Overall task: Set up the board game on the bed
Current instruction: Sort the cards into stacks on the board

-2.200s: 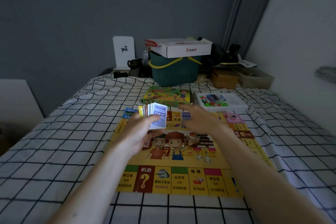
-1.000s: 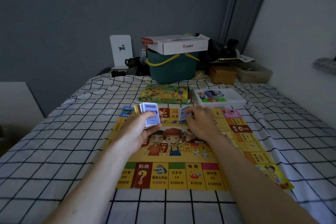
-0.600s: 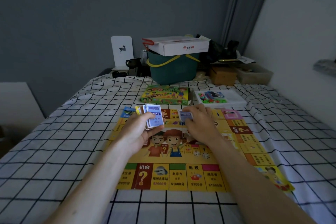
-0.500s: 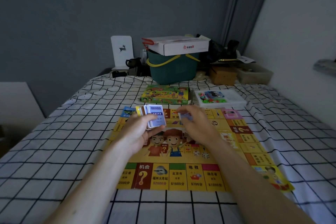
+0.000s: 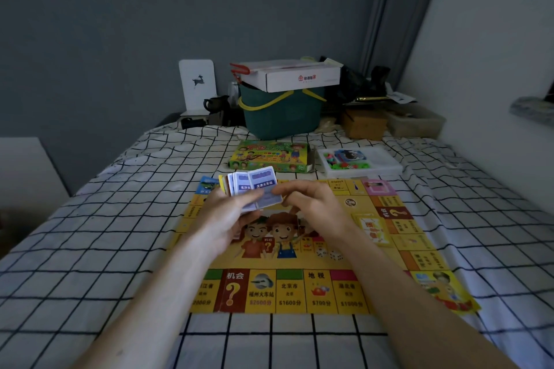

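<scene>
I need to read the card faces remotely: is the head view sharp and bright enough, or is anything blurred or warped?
Head view: dim, bluish room light, no glare. Head view: the card fan in the left hand shows some legible characters, lower edge smeared beside the right hand. Head view: wide-angle bending curves the bed sheet grid; board print nearby reads clearly.

Two bare forearms enter from 6 o'clock, sleeveless as far as visible. Left hand (image 5: 229,216) and right hand (image 5: 314,208): no rings, watch, gloves or bands seen. Nails short.
</scene>
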